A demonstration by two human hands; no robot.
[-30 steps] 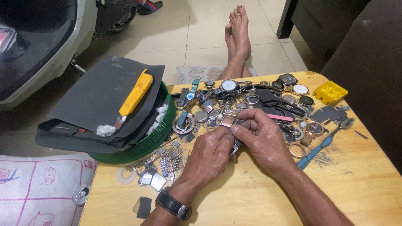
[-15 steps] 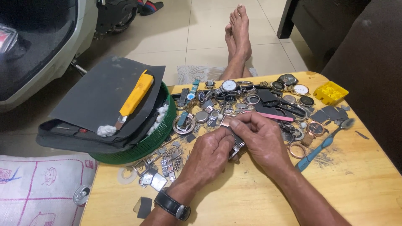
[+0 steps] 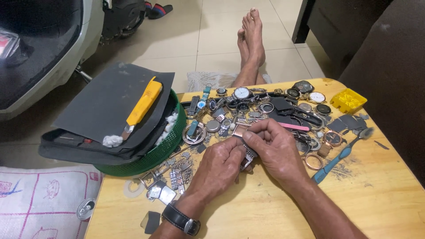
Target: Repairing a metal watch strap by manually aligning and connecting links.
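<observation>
Rose-gold square watch case (image 3: 241,129) with its metal link band (image 3: 249,155) sits right between both hands, over the middle of the yellow wooden counter (image 3: 380,186). Left hand (image 3: 220,161), the one with the black strap wristwatch (image 3: 181,220) on its wrist, is curled tight around the band from below, so most of the band is hidden in that fist. Right hand (image 3: 275,150) comes in from the other side, its fingertips (image 3: 249,135) pinched narrow on the case's edge, touching it just above the left knuckles.

Behind the hands there's a big scatter of loose watches and watch parts (image 3: 265,106) spread across the far half of the counter. A blue-handled toothbrush (image 3: 341,155) lies just right of the right hand, a small yellow plastic tray (image 3: 348,100) sits at the far right corner, and a green round basket (image 3: 164,148) stands to the left with a black folder (image 3: 102,115) and a yellow utility knife (image 3: 144,102) on top.
</observation>
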